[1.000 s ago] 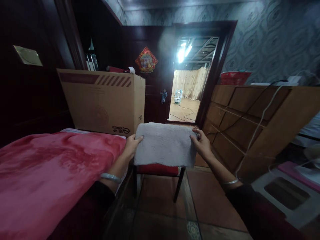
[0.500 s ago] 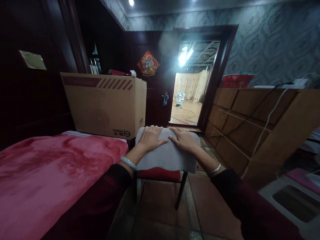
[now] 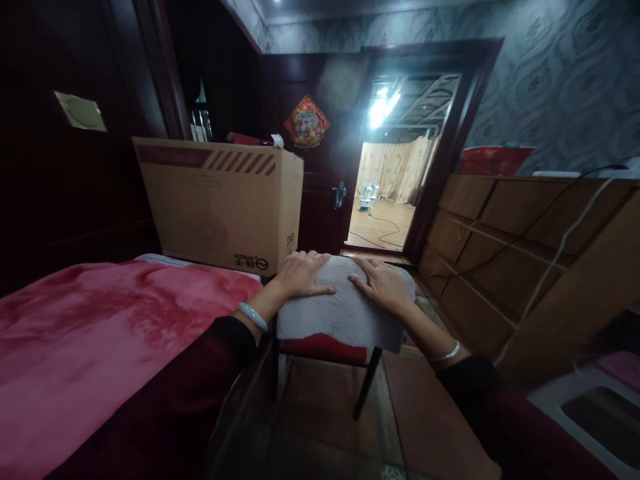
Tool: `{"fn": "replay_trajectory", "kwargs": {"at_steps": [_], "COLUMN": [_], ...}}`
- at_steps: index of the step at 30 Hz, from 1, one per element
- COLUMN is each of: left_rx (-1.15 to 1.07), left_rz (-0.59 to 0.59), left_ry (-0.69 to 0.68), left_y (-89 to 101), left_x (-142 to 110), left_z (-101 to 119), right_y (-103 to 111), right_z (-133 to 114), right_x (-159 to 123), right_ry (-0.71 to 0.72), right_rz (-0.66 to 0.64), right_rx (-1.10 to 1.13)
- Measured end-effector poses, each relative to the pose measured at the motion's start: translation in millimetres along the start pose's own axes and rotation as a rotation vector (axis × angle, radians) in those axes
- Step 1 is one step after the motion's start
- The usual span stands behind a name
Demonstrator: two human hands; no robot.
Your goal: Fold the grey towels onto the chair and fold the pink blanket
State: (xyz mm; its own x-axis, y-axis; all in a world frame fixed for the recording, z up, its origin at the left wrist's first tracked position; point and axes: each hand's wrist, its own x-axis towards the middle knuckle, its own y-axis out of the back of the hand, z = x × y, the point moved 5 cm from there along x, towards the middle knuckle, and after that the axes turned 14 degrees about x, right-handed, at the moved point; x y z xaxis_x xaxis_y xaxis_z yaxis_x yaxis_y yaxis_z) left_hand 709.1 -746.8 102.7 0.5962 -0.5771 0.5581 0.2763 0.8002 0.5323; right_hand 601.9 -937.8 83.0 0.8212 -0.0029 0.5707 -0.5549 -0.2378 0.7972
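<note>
A light grey towel-like cloth (image 3: 335,313) is draped over a stool or chair with a red seat (image 3: 325,349) and dark legs. My left hand (image 3: 303,275) lies on the cloth's left side, fingers stretched toward its far edge and thumb pointing inward. On the right side my right hand (image 3: 383,283) rests the same way, palm down with fingers extended. Neither hand grips the cloth visibly. A pale bangle (image 3: 253,317) circles my left wrist and a silver bracelet (image 3: 450,352) my right. The cloth's near edge hangs partly over the red seat.
A pink blanket (image 3: 125,333) covers a bed at left, beside a large cardboard box (image 3: 215,207). Wooden drawers (image 3: 515,233) with trailing cables stand at right, a red basin (image 3: 495,160) on top. Beyond the open doorway a fan (image 3: 369,195) stands on the floor.
The whole view has shifted, so the scene sits slightly further right. My left hand sits nearer the cloth's left edge; both hands remain on the cloth.
</note>
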Motion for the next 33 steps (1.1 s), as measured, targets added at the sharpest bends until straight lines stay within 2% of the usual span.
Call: {"fn": "replay_trajectory", "kwargs": {"at_steps": [2, 5, 7, 9, 11, 13, 14, 16, 19, 21, 24, 27, 28, 30, 33], "left_rx": [0.075, 0.193, 0.304, 0.393, 0.44, 0.528, 0.608, 0.813, 1.044, 1.102, 1.131, 1.176, 1.193, 1.223, 1.277], "left_rz": [-0.013, 0.032, 0.068, 0.084, 0.098, 0.107, 0.072, -0.088, -0.325, -0.343, -0.233, -0.096, -0.068, -0.027, 0.087], "left_ry": [0.003, 0.024, 0.049, 0.099, 0.165, 0.225, 0.262, 0.369, 0.561, 0.648, 0.723, 0.837, 0.903, 1.063, 1.312], "left_y": [11.7, 40.4, 62.5, 84.1, 106.0, 128.4, 138.2, 155.4, 182.1, 200.9, 225.4, 242.7, 246.3, 250.9, 253.9], "left_x": [-3, -15, -35, -67, -114, -173, -205, -269, -362, -417, -489, -560, -584, -634, -709], "left_z": [-5, -21, -39, -61, -81, -94, -97, -100, -91, -74, -40, 2, 17, 49, 104], "right_y": [1, 3, 4, 4, 3, 1, -1, -3, -6, -19, -65, -140, -167, -222, -292], "right_z": [-1, -5, -6, -6, -1, 6, 9, 9, -22, -63, -143, -214, -231, -249, -252], "right_x": [-1, -1, -1, -2, -4, -8, -9, -10, -16, -28, -48, -66, -71, -82, -104], "right_ry": [-0.006, -0.017, -0.023, -0.022, -0.024, -0.026, -0.01, 0.061, 0.269, 0.395, 0.502, 0.434, 0.348, 0.083, -0.356], "right_rz": [0.0, -0.003, -0.011, -0.017, -0.021, -0.022, -0.014, 0.065, 0.237, 0.242, 0.059, -0.217, -0.287, -0.378, -0.417], "right_rx": [-0.001, -0.001, 0.004, 0.018, 0.048, 0.093, 0.107, 0.12, 0.204, 0.346, 0.636, 0.912, 0.993, 1.152, 1.373]}}
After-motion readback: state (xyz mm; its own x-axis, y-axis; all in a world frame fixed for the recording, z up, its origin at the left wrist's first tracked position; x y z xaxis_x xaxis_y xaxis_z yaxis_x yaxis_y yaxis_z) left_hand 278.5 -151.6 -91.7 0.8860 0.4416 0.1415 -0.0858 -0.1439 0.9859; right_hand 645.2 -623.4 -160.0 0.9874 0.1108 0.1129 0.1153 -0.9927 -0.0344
